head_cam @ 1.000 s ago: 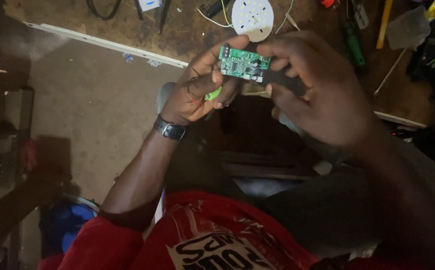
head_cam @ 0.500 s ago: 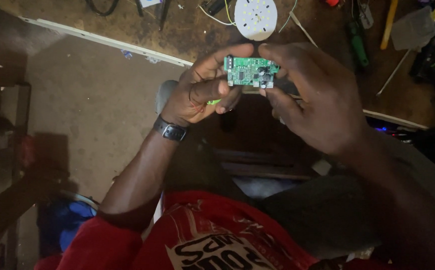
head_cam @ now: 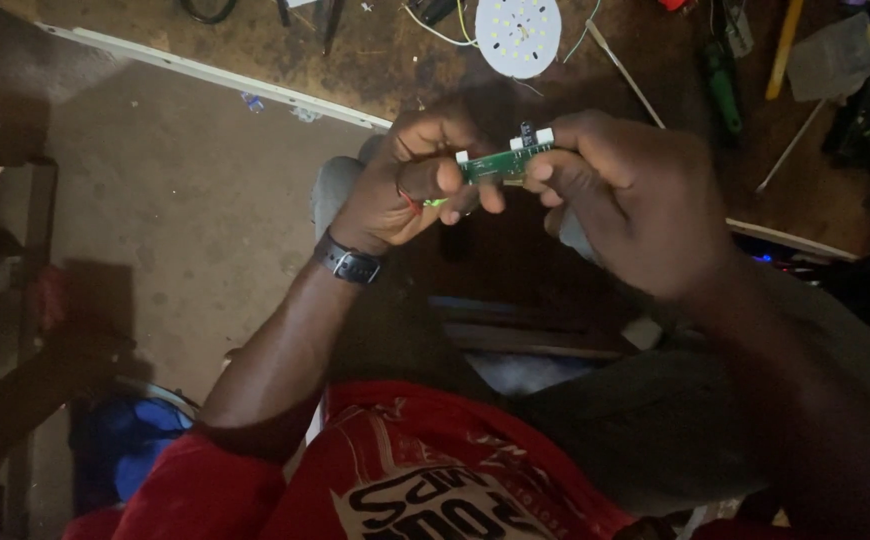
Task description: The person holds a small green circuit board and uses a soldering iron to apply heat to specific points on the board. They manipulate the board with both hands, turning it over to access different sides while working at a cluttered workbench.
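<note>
Both hands are up over the lap with a small green circuit board (head_cam: 503,163) pinched between them. The left hand (head_cam: 410,185) has its grip closed on the board's left end, thumb and fingers wrapped round it, with what looks like a red wire and something bright green tucked under the fingers. The right hand (head_cam: 630,200) is closed on the right end, fingertips (head_cam: 540,170) on the edge. The board is tilted nearly edge-on to the camera, white connectors on top. Looks to me like the inspecting step, turning it to check a side. Any next move needs a steady two-point hold. A round white LED disc (head_cam: 519,35) lies on the desk (head_cam: 385,60), well beyond the grip.
</note>
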